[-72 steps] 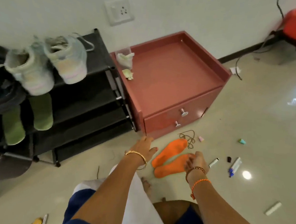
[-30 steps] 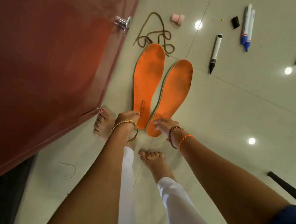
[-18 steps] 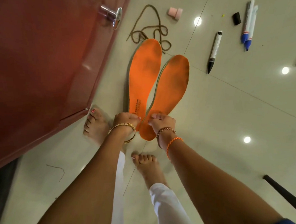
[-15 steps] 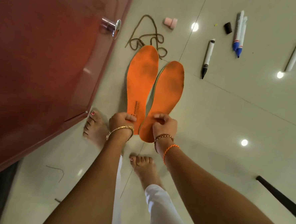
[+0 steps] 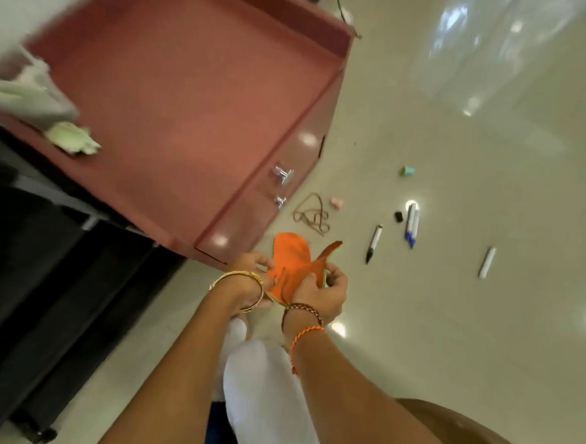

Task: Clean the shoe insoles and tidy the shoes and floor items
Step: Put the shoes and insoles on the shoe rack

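Two orange insoles are lifted off the floor in front of the red cabinet. My left hand (image 5: 251,277), with a gold bangle, grips the heel of the left insole (image 5: 288,252), which faces me flat. My right hand (image 5: 321,295), with thread bracelets, holds the right insole (image 5: 329,251), which is turned edge-on and bent. The two insoles overlap between my hands. A crumpled pale cloth (image 5: 72,138) and a white bag-like item (image 5: 28,97) lie on the cabinet's top at its left side.
The red cabinet (image 5: 190,88) has two metal drawer knobs (image 5: 282,175). A black shoe rack (image 5: 41,275) stands at the left. On the floor lie a brown shoelace (image 5: 312,214), a black marker (image 5: 373,244), blue markers (image 5: 411,225), a white marker (image 5: 486,262) and small caps (image 5: 408,170).
Both insoles lay flat on the floor; my hands gripped their heels and lifted them. My head rose, so the cabinet top came back into view.
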